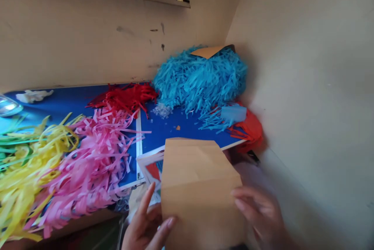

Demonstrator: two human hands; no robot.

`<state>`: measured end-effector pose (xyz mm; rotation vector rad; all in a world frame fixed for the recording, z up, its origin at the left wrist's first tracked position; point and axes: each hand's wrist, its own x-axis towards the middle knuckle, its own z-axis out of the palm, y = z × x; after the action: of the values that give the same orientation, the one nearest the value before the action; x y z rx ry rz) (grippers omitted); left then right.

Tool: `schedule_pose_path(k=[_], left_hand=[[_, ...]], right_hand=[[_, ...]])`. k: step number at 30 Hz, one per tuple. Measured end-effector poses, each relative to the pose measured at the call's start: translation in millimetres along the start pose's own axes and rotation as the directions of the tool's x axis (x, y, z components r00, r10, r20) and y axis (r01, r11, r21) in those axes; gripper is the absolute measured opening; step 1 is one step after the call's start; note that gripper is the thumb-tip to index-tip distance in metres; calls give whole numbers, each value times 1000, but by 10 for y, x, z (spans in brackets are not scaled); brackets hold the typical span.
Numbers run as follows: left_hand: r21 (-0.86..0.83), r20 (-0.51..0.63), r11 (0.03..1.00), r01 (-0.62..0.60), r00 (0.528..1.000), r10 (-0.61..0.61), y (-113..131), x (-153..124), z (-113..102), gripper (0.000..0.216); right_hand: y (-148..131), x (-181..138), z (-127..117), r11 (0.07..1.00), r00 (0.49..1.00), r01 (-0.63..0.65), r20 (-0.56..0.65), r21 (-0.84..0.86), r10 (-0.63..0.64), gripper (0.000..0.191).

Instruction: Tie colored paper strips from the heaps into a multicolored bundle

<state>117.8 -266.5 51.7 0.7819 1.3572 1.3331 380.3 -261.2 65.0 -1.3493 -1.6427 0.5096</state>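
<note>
One brown paper [201, 195] — left hand [143, 224], half-spread, holds its side; right hand [261, 211] pinches the other.

No text, label, brand, number or sign is readable; the creased brown paper sheet [201, 191] shows no legible print.

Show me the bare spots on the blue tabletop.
Small patches on the blue tabletop: between the clear bits and held brown paper, where a scrap lies; and between the white wad and red strips. Crowded: left front, pink strips and yellow strips; back right, blue strips.
</note>
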Motion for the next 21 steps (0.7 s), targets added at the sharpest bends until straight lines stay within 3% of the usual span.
schedule_pose_path(k=[4,9,13,17,21], left_hand=[[276,233,914,-299,943,238,37,99,-46,41],[214,343,933,-289,917,205,92,110,56,60],[287,477,846,-450,833,281,134,146,98,40],[353,500,681,-641,745,442,201,174,155,37],[364,445,639,-678,729,520,217,142,253,21]], right_hand=[[-56,-10,-75,999,998,-18,-67,-34,16,12],[-58,-87,-251,993,999,32,25,-115,-29,30],[-83,-123,-359,984,1000,28,11,-175,-26,32],[-131,-105,-402,981,999,29,-25,-192,-35,30],[-126,-61,-415,974,993,109,-24,-200,-116,25]])
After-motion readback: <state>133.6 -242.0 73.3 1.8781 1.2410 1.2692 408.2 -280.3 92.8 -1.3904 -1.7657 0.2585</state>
